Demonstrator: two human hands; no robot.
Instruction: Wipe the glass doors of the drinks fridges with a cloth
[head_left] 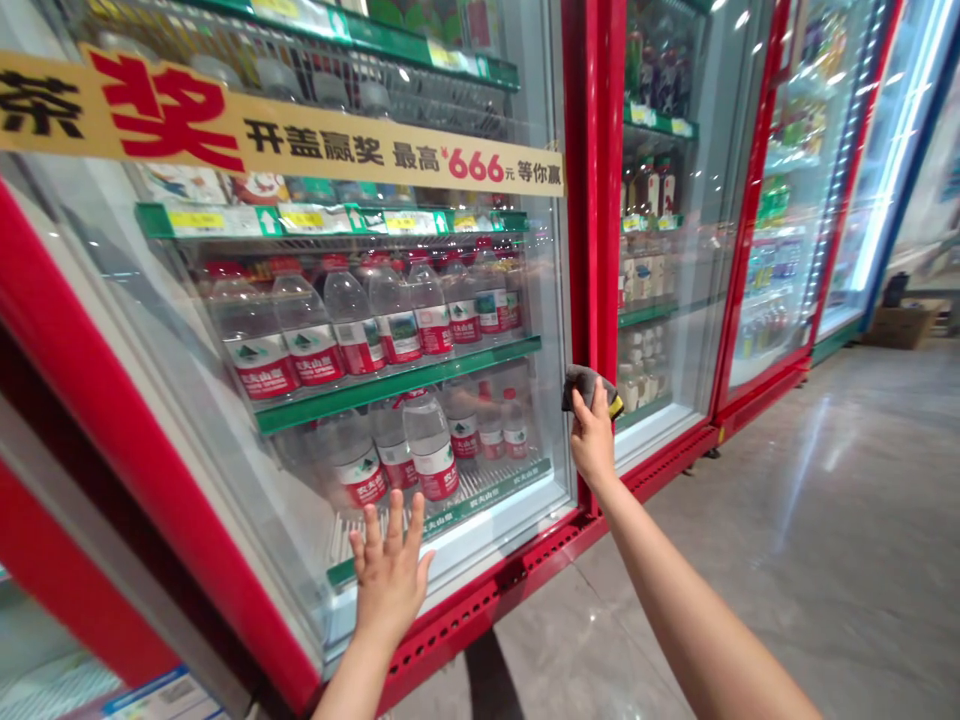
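My left hand (390, 570) is open, fingers spread, in front of the lower part of the glass door (300, 540); whether it touches the glass I cannot tell. My right hand (592, 435) grips a folded dark grey cloth (581, 385) with a yellow-and-black edge, held against the red door frame (589, 270) on the right. Behind the glass stand water bottles (397, 330) with red caps and red-and-white labels on a green-edged shelf. More bottles (429, 450) stand on the bottom rack.
A yellow banner (322, 140) with Chinese lettering crosses the glass. More red-framed coolers (757, 200) run off to the right. Grey shiny floor (810, 520) lies in front, and a cardboard box (900, 325) sits at the far right.
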